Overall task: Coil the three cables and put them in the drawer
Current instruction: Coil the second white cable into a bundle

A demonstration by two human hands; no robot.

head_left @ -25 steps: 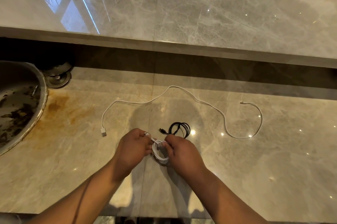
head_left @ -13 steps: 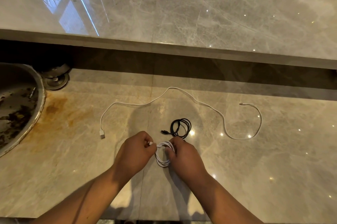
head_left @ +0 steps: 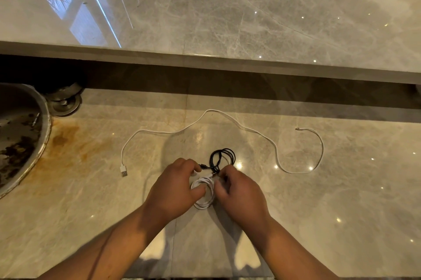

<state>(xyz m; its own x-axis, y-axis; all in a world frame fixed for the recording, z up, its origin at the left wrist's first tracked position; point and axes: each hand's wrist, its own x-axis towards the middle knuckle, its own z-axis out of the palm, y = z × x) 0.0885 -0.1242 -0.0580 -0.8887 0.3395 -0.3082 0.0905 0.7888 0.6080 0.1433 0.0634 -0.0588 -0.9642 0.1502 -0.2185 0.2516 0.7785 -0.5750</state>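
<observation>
As viewed from above, the marble bench (head_left: 341,211) filled the lower half of the frame and carried all three cables.

Item one: white coiled cable (head_left: 209,200), lower centre, a small bundle of several loops lying on or just above the bench between the two hands. The left hand (head_left: 173,188) held its left side, fingers curled and the thumb laid over the loops. The right hand (head_left: 239,193) held its upper right side, fingers bent in a pinch at the top of the bundle; what exactly was pinched could not be made out.

Item two: black coiled cable (head_left: 218,157), a small ring of loops lying flat just above the hands, its plug end pointing left towards the left hand's fingers.

Item three: long white cable (head_left: 250,130), uncoiled, lying in a wide arc across the middle of the frame, apart from both hands. Its USB plug (head_left: 123,170) lay left of centre; its small connector (head_left: 298,129) lay towards the right.

Other entries: a stained metal sink (head_left: 22,133) at the left edge, a round metal fitting (head_left: 65,102) just above it, an orange-brown stain (head_left: 66,143) on the bench beside the sink, and a raised marble ledge (head_left: 250,17) across the upper half of the frame.
</observation>
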